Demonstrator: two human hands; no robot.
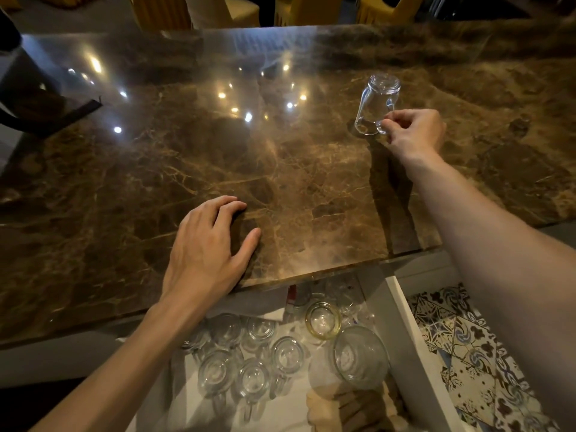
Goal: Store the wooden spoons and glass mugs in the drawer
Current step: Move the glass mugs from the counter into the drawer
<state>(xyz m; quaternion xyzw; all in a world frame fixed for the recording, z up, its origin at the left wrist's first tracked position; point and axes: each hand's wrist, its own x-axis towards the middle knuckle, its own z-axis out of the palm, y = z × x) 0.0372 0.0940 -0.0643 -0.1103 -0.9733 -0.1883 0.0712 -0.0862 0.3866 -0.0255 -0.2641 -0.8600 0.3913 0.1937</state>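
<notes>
A clear glass mug (375,102) stands upside down and tilted on the brown marble counter (296,169), at the right. My right hand (413,129) pinches its handle. Resting flat on the counter near the front edge is my left hand (207,244), fingers spread, holding nothing. Below the counter the white drawer (414,332) is pulled out. Several glass mugs (252,357) stand in it upside down, beside a large glass bowl (360,353) and a yellow-rimmed glass (322,319). Wooden spoons (349,406) lie at the drawer's front.
A dark object (28,98) sits on the counter's far left corner. Yellow chairs (308,9) stand behind the counter. Patterned floor tiles (467,344) show to the right of the drawer. A small dark spot (520,123) lies on the counter at the far right.
</notes>
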